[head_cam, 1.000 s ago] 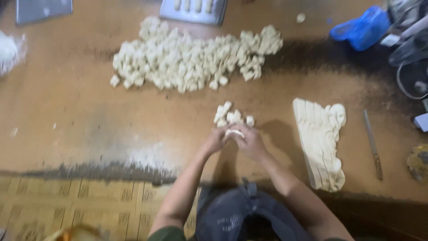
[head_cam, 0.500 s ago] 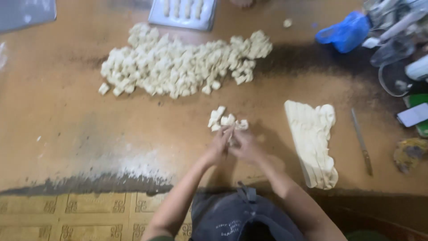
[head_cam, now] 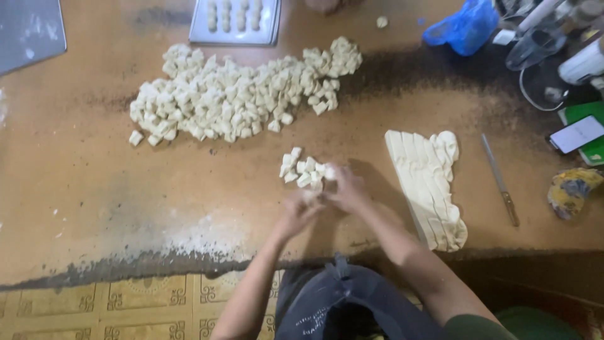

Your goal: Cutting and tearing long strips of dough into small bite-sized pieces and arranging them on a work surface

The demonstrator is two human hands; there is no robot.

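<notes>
Your left hand (head_cam: 294, 213) and right hand (head_cam: 345, 189) meet at the near edge of the bench (head_cam: 75, 189), both blurred. They appear cupped together around a small piece of dough, though you cannot tell how firmly either one closes.

Just beyond your fingers, touching them, lies a small cluster of cut dough pieces (head_cam: 302, 171). Judged by their look, these are light, soft and likely tacky. Take each one loosely from the sides, since a hard pinch would mark it.

To your right lies a scored dough slab (head_cam: 428, 182), limp and liable to stretch if lifted by one end. A knife (head_cam: 500, 179) lies just beside it.

Farther out sits the large heap of cut pieces (head_cam: 239, 94). Beyond that is a metal tray (head_cam: 196, 28) holding shaped rolls, and a blue plastic bag (head_cam: 462, 28) lies at the far right.
</notes>
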